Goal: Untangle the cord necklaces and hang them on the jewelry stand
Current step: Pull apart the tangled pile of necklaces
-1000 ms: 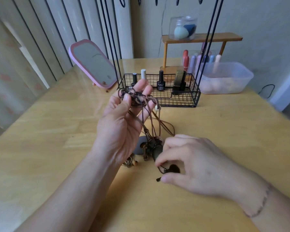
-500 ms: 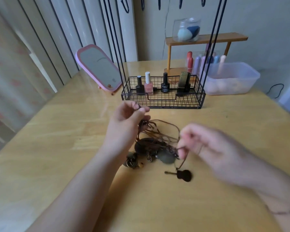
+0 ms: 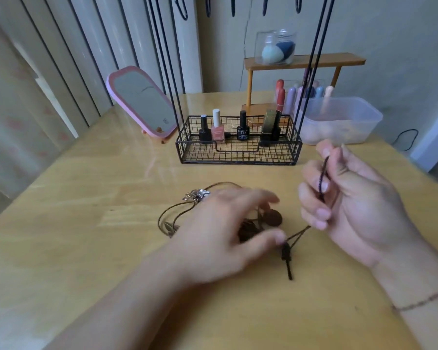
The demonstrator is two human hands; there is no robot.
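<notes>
A tangle of brown cord necklaces (image 3: 177, 213) with dark round pendants (image 3: 272, 218) lies on the wooden table (image 3: 86, 223). My left hand (image 3: 220, 236) lies over the pile with fingers spread, its thumb touching a dark cord by the pendant (image 3: 286, 258). My right hand (image 3: 349, 205) is raised to the right and grips one black cord (image 3: 323, 176), which runs down to the pile. The black jewelry stand (image 3: 238, 142) stands behind; its thin rods rise to hooks (image 3: 234, 6) at the top edge.
The stand's wire basket holds nail polish bottles (image 3: 218, 128). A pink mirror (image 3: 142, 101) leans at the back left. A clear plastic tub (image 3: 339, 122) and a small wooden shelf (image 3: 304, 63) with a jar of sponges sit at the back right.
My left hand has dropped the bunched cords and come down flat over the pile. My right hand has lifted up and right, drawing one black cord out of the tangle.
</notes>
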